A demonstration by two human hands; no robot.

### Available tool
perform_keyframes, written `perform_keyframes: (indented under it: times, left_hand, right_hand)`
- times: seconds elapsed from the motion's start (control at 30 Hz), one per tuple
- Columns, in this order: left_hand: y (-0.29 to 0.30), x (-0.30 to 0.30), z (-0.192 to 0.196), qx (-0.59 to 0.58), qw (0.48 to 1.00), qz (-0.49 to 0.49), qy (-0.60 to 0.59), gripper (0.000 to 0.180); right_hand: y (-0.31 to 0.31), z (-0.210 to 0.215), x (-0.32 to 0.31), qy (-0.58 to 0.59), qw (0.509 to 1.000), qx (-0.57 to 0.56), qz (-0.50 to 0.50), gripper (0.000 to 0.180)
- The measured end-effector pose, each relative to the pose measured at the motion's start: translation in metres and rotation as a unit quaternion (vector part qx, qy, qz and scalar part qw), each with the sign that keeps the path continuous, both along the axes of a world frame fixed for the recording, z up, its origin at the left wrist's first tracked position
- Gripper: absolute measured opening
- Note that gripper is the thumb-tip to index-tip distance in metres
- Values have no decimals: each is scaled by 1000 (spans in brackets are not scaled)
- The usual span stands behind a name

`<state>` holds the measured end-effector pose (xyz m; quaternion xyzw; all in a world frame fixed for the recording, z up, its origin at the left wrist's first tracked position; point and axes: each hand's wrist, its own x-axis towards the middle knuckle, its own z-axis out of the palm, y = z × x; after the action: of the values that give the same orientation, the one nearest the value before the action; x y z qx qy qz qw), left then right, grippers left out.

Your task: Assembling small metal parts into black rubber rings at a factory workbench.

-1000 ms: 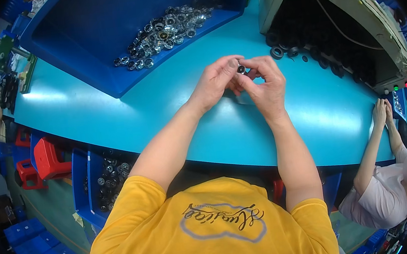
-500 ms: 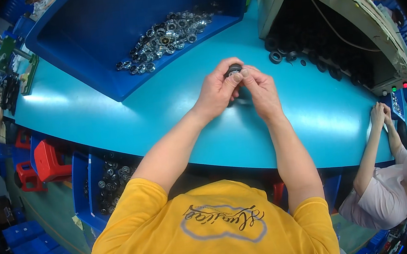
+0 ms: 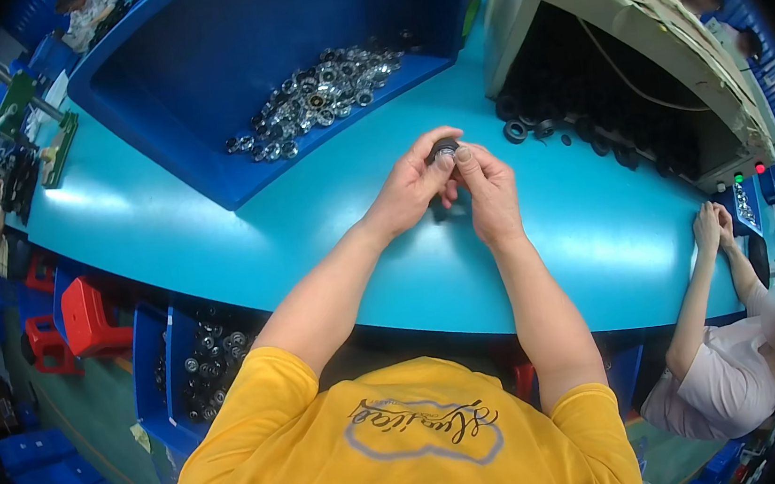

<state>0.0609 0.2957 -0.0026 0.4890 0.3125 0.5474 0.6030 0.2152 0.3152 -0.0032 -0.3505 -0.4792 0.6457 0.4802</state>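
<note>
Both hands meet above the turquoise table (image 3: 331,248), in front of the big blue bin. Between their fingertips is a small round part (image 3: 442,148) with a black ring and a shiny inside. My left hand (image 3: 407,188) wraps it from the left, its thumb pressed on the near side. From the right, my right hand (image 3: 487,186) pinches the same part between thumb and fingers. The fingers cover much of it. A dark blurred shape, perhaps a shadow, shows on the table below the hands.
A blue bin (image 3: 179,141) with a heap of shiny metal-and-clear round parts (image 3: 320,98) stands far left. Black rings (image 3: 540,122) lie in and before a cream machine housing (image 3: 509,50). A blue crate (image 3: 176,387) of round parts sits below the left edge. A co-worker's hands (image 3: 712,227) rest far right.
The whole view has shifted slightly. My hands still hold the round part together, with only small changes in how the fingers lie.
</note>
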Motion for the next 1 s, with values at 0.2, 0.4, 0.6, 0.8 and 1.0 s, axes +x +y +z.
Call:
perform_keyframes:
  times: [0.2,0.4,0.6,0.8,1.0]
  left_hand:
    - [-1,-1,2,4,993,7,117,51]
    - [-5,5,-8,99,967,55,229,55]
    - [-10,9,-6,104,919,94,367,61]
    - [-5,7,-14,136,928,130,321,54]
    - [-9,17,-11,145,928,163,302,49]
  right_hand:
    - [3,1,2,-33,999,20,-39,32]
    - [7,-6,6,-67,997,7,-45,30]
    - [2,-20,-2,-123,985,42,-117,20]
    - [3,-3,3,62,991,-115,-10,19]
    - [7,-11,7,28,995,-80,-49,19]
